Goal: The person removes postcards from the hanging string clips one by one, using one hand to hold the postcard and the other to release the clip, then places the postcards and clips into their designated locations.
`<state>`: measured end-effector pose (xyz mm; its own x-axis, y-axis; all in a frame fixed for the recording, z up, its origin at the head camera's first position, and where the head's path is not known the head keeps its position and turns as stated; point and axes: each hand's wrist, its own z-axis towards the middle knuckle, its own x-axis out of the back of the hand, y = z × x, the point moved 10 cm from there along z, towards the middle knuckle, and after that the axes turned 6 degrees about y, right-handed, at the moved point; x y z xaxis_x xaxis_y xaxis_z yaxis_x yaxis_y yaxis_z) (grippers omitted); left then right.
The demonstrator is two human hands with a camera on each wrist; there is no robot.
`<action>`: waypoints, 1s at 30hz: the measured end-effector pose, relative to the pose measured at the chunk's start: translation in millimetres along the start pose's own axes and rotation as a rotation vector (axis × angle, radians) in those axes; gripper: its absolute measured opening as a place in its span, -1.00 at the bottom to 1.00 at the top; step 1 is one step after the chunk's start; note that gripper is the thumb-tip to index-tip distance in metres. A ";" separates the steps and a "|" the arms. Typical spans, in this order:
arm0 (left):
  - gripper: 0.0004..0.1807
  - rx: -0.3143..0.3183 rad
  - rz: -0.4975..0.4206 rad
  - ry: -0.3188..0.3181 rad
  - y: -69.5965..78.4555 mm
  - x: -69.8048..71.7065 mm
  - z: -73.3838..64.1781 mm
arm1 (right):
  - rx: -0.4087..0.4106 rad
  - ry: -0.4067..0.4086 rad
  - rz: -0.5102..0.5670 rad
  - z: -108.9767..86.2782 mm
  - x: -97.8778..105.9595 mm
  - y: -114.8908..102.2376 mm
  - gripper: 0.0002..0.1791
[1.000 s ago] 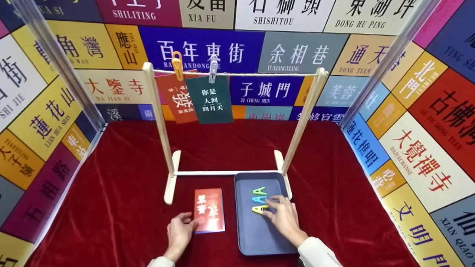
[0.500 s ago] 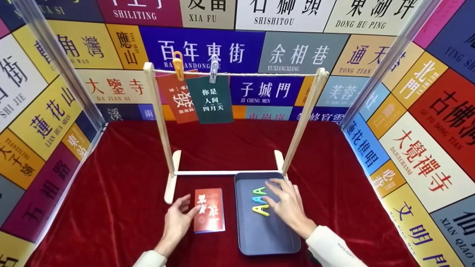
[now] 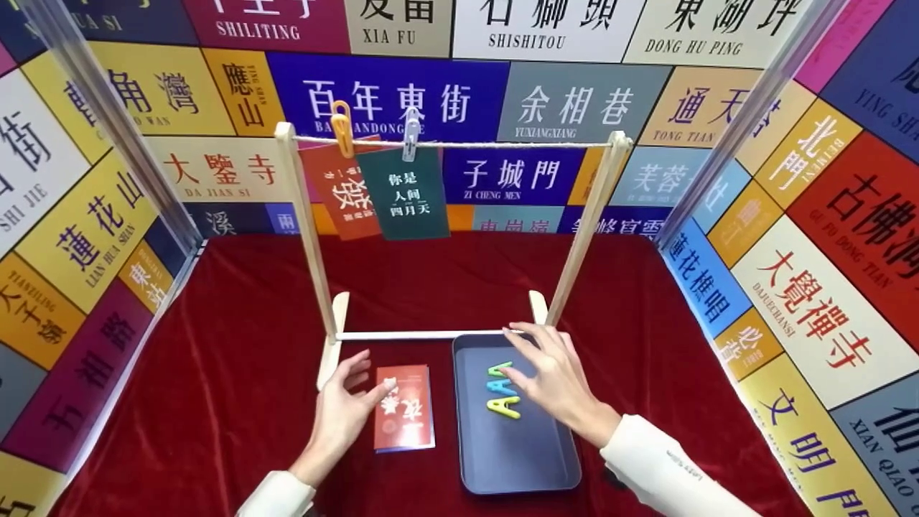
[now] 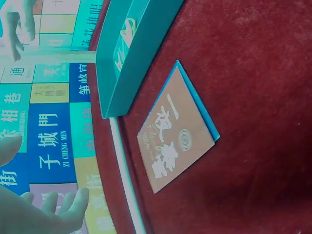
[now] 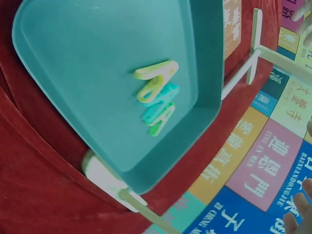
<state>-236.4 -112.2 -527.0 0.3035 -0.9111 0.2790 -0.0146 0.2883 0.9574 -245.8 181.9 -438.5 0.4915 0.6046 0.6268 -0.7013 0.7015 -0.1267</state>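
Observation:
In the head view my left hand (image 3: pixel 343 411), fingers loosely spread and holding nothing, hovers at the left edge of a red card (image 3: pixel 408 413). A blue card's edge (image 4: pixel 207 114) pokes out beneath that card in the left wrist view. Above the right side of a grey tray (image 3: pixel 477 459) is my right hand (image 3: pixel 560 375), its fingers apart and holding nothing. Three clothespins lie in a column inside the tray: green (image 3: pixel 500 369), blue (image 3: pixel 498 387) and yellow (image 3: pixel 504 408). The right wrist view shows all three clothespins close together.
A wooden frame (image 3: pixel 589 230) with a string across its top stands behind the tray. An orange clothespin (image 3: pixel 344 131) holds a red card (image 3: pixel 344 197) there; a pale clothespin (image 3: pixel 411 136) holds a dark green card (image 3: pixel 408 197). Printed panels surround the red cloth (image 3: pixel 237 373).
My right hand has moved off the yellow clothespin, up and away over the tray. My left hand has come away from the card's edge and shifted slightly up. The yellow clothespin has turned slightly.

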 end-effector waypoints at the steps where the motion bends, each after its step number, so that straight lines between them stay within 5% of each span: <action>1: -0.33 -0.009 -0.009 0.003 3.2 1.0 0.6 | 0.015 -0.004 0.002 3.2 0.9 -2.6 -0.30; 12: -0.32 -0.072 -0.073 -0.031 28.3 4.2 9.7 | 0.108 -0.031 0.047 44.3 13.6 -18.2 -0.27; 30: -0.29 -0.121 -0.164 -0.042 60.6 11.5 29.8 | 0.186 -0.017 0.070 85.0 25.4 -32.9 -0.28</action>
<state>-262.2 -114.0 -463.6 0.2525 -0.9594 0.1255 0.1469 0.1662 0.9751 -254.1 142.1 -353.0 0.4304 0.6422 0.6343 -0.8178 0.5749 -0.0271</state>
